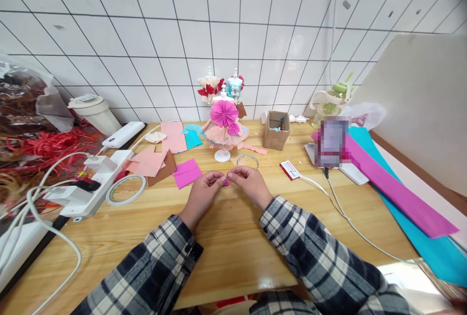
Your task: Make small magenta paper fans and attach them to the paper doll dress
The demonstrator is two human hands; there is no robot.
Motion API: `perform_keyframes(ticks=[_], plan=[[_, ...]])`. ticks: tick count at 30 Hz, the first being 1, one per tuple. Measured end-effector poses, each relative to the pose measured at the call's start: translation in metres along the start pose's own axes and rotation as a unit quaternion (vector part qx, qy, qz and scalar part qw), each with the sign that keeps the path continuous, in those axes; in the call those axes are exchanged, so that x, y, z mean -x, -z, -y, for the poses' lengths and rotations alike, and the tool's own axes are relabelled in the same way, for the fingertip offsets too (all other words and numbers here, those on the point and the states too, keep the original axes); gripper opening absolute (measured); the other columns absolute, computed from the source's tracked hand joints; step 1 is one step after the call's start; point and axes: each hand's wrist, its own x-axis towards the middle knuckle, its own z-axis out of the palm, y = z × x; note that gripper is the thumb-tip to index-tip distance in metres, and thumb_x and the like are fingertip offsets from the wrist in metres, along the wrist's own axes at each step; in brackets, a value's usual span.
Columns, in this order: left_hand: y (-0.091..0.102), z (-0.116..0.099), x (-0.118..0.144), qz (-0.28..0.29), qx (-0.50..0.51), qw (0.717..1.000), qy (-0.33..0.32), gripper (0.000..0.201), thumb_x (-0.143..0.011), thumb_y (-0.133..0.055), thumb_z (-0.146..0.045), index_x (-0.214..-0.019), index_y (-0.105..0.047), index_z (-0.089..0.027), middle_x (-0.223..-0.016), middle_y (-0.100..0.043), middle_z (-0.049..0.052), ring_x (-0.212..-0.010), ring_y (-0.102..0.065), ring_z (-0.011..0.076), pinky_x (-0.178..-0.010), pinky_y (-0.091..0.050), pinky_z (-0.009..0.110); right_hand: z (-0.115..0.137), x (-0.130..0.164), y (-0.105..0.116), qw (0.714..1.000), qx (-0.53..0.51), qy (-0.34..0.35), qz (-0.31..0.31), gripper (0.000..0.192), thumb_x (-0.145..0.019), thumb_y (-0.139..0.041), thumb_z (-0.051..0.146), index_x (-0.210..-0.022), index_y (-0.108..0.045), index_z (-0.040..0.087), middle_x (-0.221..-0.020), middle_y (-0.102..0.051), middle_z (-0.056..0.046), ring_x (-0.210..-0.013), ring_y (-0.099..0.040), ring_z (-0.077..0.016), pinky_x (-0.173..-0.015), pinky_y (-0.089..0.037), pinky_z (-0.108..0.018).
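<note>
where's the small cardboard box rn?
Head view, right of centre at the back of the table: the small cardboard box stands right of the paper dress figure.

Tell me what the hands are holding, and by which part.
Both the left hand and the right hand pinch one small magenta paper piece between their fingertips, each at its own end; its shape is too small to tell.

Both arms wear long sleeves of a plaid flannel-type shirt: dark navy/black and white checks with grey crossing bands. Left plaid sleeve (146, 271) ends in a buttoned-looking cuff at the wrist, right plaid sleeve (321, 256) likewise. Bare left hand (202, 193) and bare right hand (251, 184); no rings, watch or gloves visible.
</note>
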Motion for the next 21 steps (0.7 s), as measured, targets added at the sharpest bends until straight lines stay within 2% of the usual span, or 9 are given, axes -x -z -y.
perform_keyframes(ticks=[4,7,10,17,21], plan=[[0.001,-0.003,0.0,0.013,-0.029,0.999,-0.02,0.029,-0.073,-0.066,-0.046,-0.079,-0.071,-0.018,-0.083,-0.071,0.006,-0.082,-0.062,0.022,-0.078,-0.046,0.03,-0.002,0.001,0.004,1.0,0.019,-0.002,0.001,0.025,-0.07,-0.066,0.04,-0.079,-0.066,0.017,-0.074,-0.067,-0.001,-0.067,-0.057,-0.0121,-0.066,-0.047,-0.024],[0.003,-0.004,0.001,0.03,-0.025,0.999,-0.024,0.031,-0.073,-0.067,-0.043,-0.092,-0.072,-0.018,-0.094,-0.071,0.008,-0.089,-0.063,0.0234,-0.082,-0.046,0.031,-0.001,0.002,0.006,0.996,0.087,0.03,0.012,0.022,-0.072,-0.064,0.038,-0.079,-0.066,0.017,-0.073,-0.066,-0.001,-0.065,-0.055,-0.0113,-0.065,-0.045,-0.024],[0.006,-0.004,0.002,0.031,-0.004,0.999,-0.026,0.034,-0.073,-0.068,-0.04,-0.098,-0.071,-0.018,-0.098,-0.071,0.009,-0.087,-0.063,0.0233,-0.081,-0.047,0.032,0.0,0.002,0.007,0.993,0.109,0.047,0.031,0.021,-0.073,-0.063,0.036,-0.079,-0.066,0.016,-0.072,-0.064,0.0,-0.065,-0.054,-0.0111,-0.063,-0.044,-0.023],[0.01,-0.003,0.0,0.011,0.027,0.999,-0.023,0.035,-0.071,-0.068,-0.046,-0.092,-0.072,-0.018,-0.09,-0.072,0.008,-0.089,-0.064,0.0247,-0.084,-0.047,0.034,-0.003,0.001,0.008,0.988,0.142,0.049,0.047,0.019,-0.076,-0.06,0.034,-0.08,-0.064,0.016,-0.072,-0.063,0.001,-0.065,-0.053,-0.0107,-0.063,-0.042,-0.023],[0.009,-0.005,0.0,0.011,-0.045,0.999,-0.026,0.026,-0.068,-0.07,-0.042,-0.08,-0.073,-0.018,-0.08,-0.072,0.007,-0.075,-0.065,0.0225,-0.073,-0.049,0.032,-0.005,0.002,0.007,0.981,0.172,0.049,0.081,0.018,-0.077,-0.06,0.033,-0.079,-0.065,0.016,-0.072,-0.064,0.001,-0.063,-0.053,-0.0101,-0.059,-0.041,-0.021]])
